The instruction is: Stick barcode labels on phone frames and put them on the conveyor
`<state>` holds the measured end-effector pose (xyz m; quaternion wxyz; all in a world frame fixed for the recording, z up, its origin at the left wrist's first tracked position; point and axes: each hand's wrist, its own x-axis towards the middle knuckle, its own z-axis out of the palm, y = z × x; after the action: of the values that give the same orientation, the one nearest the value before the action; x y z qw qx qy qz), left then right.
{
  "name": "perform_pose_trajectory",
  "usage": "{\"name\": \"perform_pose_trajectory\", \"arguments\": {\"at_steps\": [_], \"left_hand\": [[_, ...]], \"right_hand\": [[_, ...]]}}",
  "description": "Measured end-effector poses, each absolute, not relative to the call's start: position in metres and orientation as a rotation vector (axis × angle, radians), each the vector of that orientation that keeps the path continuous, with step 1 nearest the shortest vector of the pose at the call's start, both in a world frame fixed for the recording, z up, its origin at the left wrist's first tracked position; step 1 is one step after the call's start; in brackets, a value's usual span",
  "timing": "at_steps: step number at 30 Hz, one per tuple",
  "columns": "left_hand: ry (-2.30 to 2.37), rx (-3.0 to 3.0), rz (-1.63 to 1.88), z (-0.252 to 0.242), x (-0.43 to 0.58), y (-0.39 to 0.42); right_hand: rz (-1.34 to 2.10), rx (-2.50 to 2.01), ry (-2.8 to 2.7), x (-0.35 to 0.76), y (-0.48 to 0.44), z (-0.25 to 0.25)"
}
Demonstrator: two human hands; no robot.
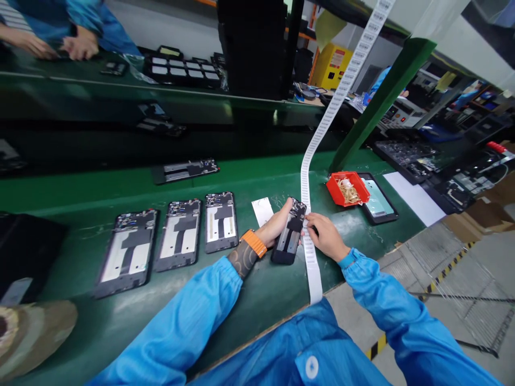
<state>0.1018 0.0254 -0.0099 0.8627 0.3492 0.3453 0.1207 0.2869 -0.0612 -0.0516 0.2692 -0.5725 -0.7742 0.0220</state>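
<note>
My left hand is wrapped round an opened phone, its inner boards facing up and its top end tilted away from me. At the phone's right edge is my right hand, fingers curled in over a long paper strip of barcode labels; whatever its fingertips hold is hidden. The strip runs under the hands and rises toward the upper right. To the left, three more opened phones lie in a row: a near one, a middle one and one closest to my hand.
Behind the row lies another opened phone. A red bin of small pale pieces stands right of the strip, beside a dark tablet-like device. A green post slants up behind them. Across the bench are a co-worker's hands.
</note>
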Motion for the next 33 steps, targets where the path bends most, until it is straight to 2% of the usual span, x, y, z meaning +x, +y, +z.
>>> {"name": "perform_pose_trajectory", "arguments": {"at_steps": [9,18,33], "left_hand": [[0.729,0.71,0.254,-0.011,0.1,0.027],[0.728,0.685,0.25,-0.007,0.101,0.026],[0.734,0.684,0.25,-0.009,0.101,0.027]], "right_hand": [[0.146,-1.658,-1.93,0.284,-0.055,-0.046],[-0.055,-1.63,-2.071,0.28,-0.06,-0.051],[-0.116,-1.513,-2.247,0.294,-0.065,-0.055]]}}
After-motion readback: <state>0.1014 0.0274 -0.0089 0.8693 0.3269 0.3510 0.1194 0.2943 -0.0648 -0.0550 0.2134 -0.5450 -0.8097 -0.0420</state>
